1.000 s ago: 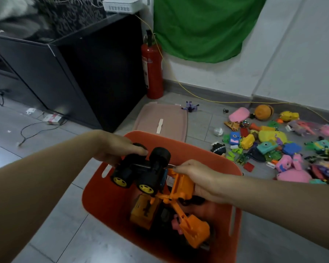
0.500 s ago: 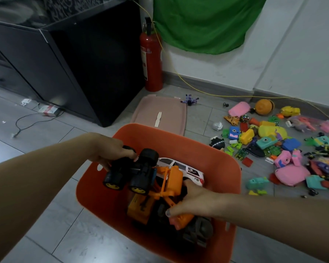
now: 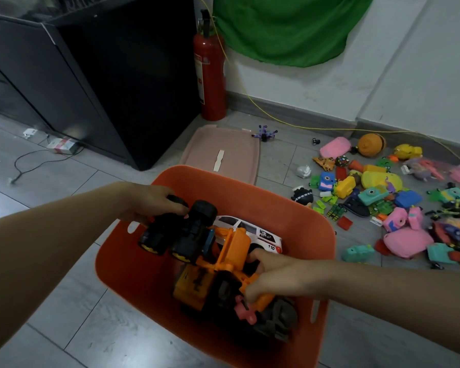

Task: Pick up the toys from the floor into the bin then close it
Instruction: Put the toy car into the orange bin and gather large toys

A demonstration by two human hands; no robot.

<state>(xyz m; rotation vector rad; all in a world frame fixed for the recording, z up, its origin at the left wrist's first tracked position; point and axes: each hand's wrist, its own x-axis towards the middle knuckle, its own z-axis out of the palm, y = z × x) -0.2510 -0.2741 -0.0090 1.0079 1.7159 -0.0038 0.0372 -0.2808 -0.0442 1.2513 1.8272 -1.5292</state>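
Both forearms are bare, with no sleeves in view. The left hand (image 3: pixel 149 201) and right hand (image 3: pixel 276 274) wear no gloves, rings or watch.

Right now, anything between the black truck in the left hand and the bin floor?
Yes. The black truck, held by the left hand, hangs over the orange excavator that the right hand grips inside the orange bin; bare floor shows only to its left.

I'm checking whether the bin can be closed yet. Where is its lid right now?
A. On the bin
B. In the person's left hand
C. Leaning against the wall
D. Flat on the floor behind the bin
D: the pink lid lies flat on the floor just beyond the orange bin, which stands open.
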